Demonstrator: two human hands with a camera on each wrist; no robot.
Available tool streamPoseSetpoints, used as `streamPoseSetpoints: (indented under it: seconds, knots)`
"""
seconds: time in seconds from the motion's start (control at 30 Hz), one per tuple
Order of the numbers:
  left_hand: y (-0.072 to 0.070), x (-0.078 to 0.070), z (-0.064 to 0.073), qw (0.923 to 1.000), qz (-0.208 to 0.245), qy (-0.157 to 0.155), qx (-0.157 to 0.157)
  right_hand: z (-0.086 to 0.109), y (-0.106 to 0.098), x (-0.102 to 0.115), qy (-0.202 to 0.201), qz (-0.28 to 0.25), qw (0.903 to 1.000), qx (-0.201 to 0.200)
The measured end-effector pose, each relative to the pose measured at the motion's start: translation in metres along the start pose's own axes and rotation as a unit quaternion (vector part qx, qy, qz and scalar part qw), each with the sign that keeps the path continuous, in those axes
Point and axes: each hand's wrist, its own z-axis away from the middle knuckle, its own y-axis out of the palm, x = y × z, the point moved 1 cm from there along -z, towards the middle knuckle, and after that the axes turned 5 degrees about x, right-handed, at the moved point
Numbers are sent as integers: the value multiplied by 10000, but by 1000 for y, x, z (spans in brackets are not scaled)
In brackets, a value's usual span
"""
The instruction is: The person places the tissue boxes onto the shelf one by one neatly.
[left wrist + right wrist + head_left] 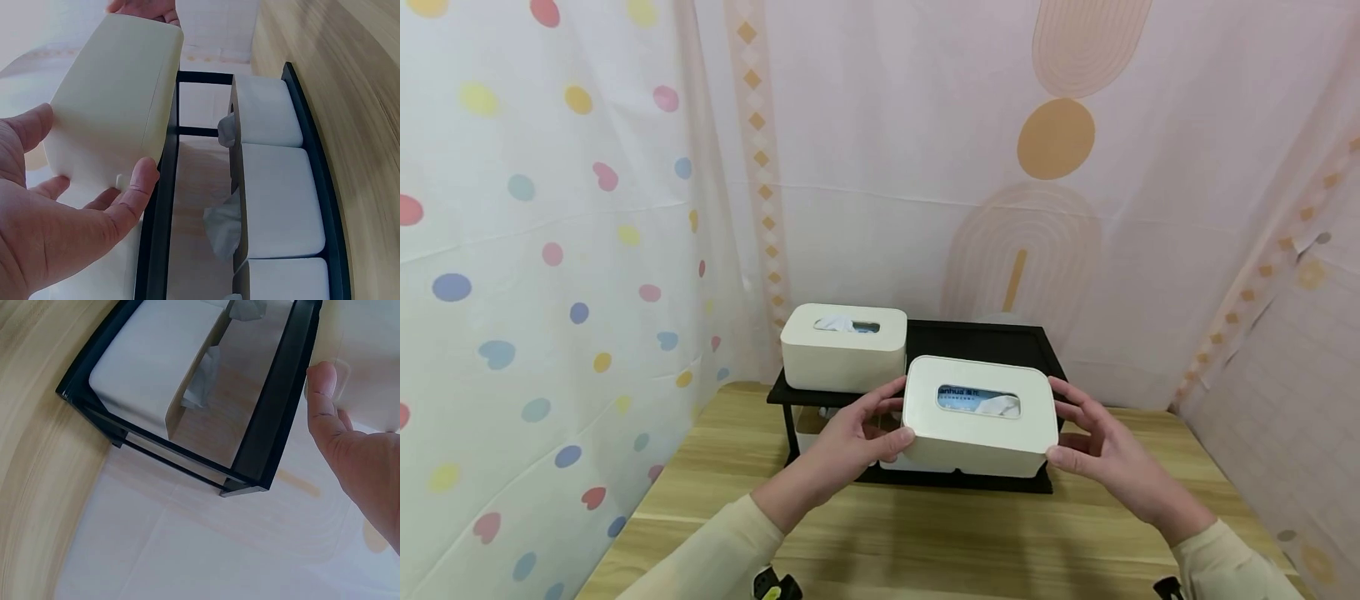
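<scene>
A cream tissue box (981, 433) with an oval slot is held between both hands at the front of the black rack's upper shelf; whether it touches the shelf is unclear. Blue packaging and a bit of white tissue show through its slot. My left hand (850, 442) grips the left end, thumb near the front corner. On the opposite end, my right hand (1108, 458) holds with the thumb in front and fingers further back. In the left wrist view, curled fingertips press the box's (119, 94) lower edge. Only part of the right hand (365, 456) shows in the right wrist view.
A second cream tissue box (844, 358) stands on the left of the black rack's upper shelf (977, 342). Below, several white tissue boxes (284, 200) sit side by side with tissues poking out. The rack stands on a wooden table (887, 533), with patterned curtains (880, 208) around.
</scene>
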Motion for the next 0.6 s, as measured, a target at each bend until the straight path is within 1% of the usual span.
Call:
streamPoseSetpoints:
  seconds: [0.43,0.6]
  knots:
    - [-3,0,-5,9999,-116,-4,-14,-4,-2,-1,-29,107,9999,-53]
    - [-3,-1,-8,9999,-137,-36,-68,-6,-3,0,6,236,9996,-164]
